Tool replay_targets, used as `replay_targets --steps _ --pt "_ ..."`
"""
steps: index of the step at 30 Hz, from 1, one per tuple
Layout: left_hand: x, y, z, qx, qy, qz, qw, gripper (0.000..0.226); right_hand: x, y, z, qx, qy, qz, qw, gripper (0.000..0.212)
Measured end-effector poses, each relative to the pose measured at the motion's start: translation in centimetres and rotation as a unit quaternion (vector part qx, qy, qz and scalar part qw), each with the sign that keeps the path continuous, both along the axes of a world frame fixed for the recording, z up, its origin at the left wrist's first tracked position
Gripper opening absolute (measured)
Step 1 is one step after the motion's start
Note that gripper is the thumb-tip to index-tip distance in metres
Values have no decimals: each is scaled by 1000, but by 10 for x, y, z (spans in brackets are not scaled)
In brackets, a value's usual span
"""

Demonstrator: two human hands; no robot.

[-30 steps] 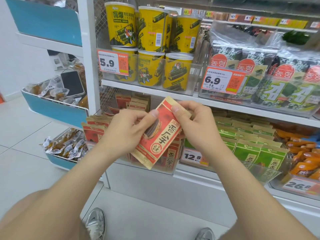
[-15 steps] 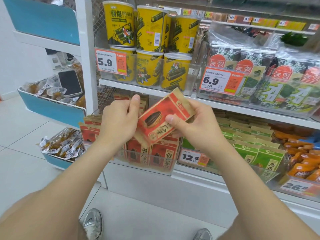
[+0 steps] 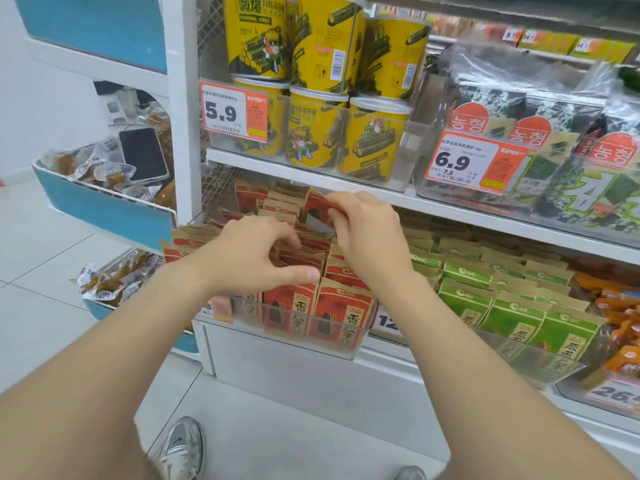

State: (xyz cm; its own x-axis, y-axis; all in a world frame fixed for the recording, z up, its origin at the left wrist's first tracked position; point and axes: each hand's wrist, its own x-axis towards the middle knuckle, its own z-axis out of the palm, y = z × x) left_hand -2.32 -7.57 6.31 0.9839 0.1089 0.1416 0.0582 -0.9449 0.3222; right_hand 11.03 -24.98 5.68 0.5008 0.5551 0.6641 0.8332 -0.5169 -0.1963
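In the head view, your right hand (image 3: 370, 237) pinches the top edge of a red packet (image 3: 320, 206) and holds it tilted over the far end of the rows of red packets (image 3: 341, 308) in the clear bin (image 3: 301, 336). Your left hand (image 3: 242, 258) is just to its left, fingers curled down among those rows; whether it grips one cannot be told. To the right lie green packets (image 3: 512, 317). On the shelf (image 3: 311, 174) above stand yellow tubs (image 3: 315, 133).

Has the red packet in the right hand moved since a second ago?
Yes. The red packet, pinched by the right hand, went from before the clear bin back into its rows.
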Motion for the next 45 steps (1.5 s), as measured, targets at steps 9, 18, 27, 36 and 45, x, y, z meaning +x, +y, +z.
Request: replay_targets --steps 9,18,27,36,45 --pt "4 17 -8 -23 16 -33 999 82 29 39 -7 -147 77 -90 982 23" --pt "2 19 -12 -30 -4 -31 999 63 32 65 -11 -161 195 -94 963 25" --pt "1 18 -10 -16 3 -23 1000 64 29 72 -5 -124 273 -114 947 43" --pt "0 17 -12 -20 -5 -21 1000 60 6 75 3 -307 161 -159 924 66" --pt "0 15 -11 -30 -11 -14 999 56 -3 70 2 -331 175 -121 919 73"
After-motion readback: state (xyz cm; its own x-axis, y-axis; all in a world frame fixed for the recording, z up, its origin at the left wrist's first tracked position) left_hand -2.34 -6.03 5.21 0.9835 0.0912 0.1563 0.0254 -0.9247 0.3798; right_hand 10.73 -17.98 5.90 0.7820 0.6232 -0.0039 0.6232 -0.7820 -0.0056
